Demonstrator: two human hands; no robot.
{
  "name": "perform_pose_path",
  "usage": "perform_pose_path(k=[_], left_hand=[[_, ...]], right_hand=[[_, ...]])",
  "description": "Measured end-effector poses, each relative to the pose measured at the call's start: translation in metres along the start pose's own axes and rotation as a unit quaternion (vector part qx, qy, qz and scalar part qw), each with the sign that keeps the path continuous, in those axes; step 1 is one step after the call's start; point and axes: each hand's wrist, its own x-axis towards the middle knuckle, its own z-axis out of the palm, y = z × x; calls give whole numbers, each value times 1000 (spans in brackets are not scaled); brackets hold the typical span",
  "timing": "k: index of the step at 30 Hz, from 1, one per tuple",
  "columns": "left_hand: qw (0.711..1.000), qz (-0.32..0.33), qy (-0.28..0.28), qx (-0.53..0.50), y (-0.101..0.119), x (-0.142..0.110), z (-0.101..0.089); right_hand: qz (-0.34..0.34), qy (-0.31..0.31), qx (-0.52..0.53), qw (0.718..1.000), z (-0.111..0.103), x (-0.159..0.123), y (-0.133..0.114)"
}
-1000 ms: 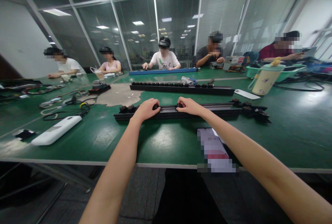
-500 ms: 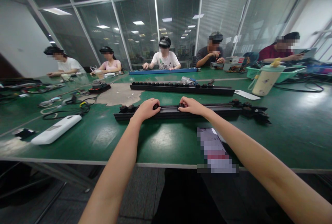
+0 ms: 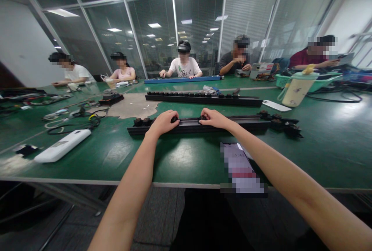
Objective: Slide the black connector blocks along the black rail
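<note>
A long black channel-shaped rail (image 3: 241,123) lies across the green table in front of me. My left hand (image 3: 165,122) is closed round a small black block (image 3: 174,119) on the left half of the rail. To the right, my right hand (image 3: 213,119) pinches another small black block (image 3: 202,118) on the same rail, with a bare stretch of rail between the hands. More dark blocks (image 3: 138,122) sit at the rail's left end, partly hidden behind my left hand. Several loose dark blocks (image 3: 277,121) lie at its right end.
A second black rail (image 3: 203,98) with a row of blocks lies farther back. A phone (image 3: 242,167) is at the front edge, below my right forearm. A white oblong device (image 3: 63,145) and cables (image 3: 72,127) lie left. A cup (image 3: 299,90) stands right; several people sit opposite.
My right hand has shifted very slightly to the right with the block in its fingers. My left hand and the rail stay in place.
</note>
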Motion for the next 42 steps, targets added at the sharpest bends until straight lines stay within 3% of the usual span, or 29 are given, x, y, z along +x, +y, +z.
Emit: perform_pose_path(k=[28, 34, 42], left_hand=[[1000, -4, 1, -4, 3, 0, -1], [1000, -7, 0, -4, 3, -1, -1], [1000, -3, 1, -7, 2, -1, -1]], right_hand=[[22, 3, 7, 1000, -4, -1, 0], [63, 6, 40, 997, -6, -1, 3], [52, -7, 62, 997, -9, 0, 6]])
